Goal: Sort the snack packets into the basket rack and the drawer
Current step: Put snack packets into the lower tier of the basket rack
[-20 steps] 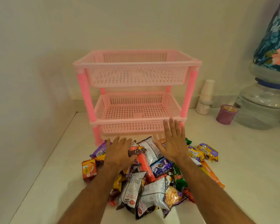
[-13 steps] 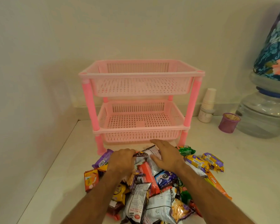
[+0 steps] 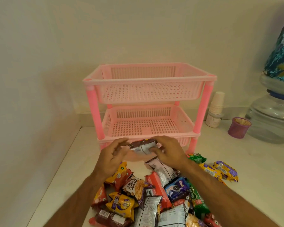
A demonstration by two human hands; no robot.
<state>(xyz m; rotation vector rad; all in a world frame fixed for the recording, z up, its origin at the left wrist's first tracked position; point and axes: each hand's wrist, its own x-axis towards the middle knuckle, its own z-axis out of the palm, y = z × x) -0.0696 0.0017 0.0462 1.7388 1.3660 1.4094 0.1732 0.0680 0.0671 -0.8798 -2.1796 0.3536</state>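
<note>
Snack packet — light, crinkly, likely slippery film — pinched at its right edge by right hand; left hand loosely curled beside, grip unclear.

Plastic rack, foil packets, smooth pale bench

The rack is pink plastic with perforated baskets and slightly glossy posts. The packets at 6 o'clock are shiny, crinkled foil and film. The bench looks smooth and pale with a soft sheen. At 3 o'clock stand matt paper cups, a purple mesh cup, and a clear, glossy plastic bottle under patterned cloth.
</note>
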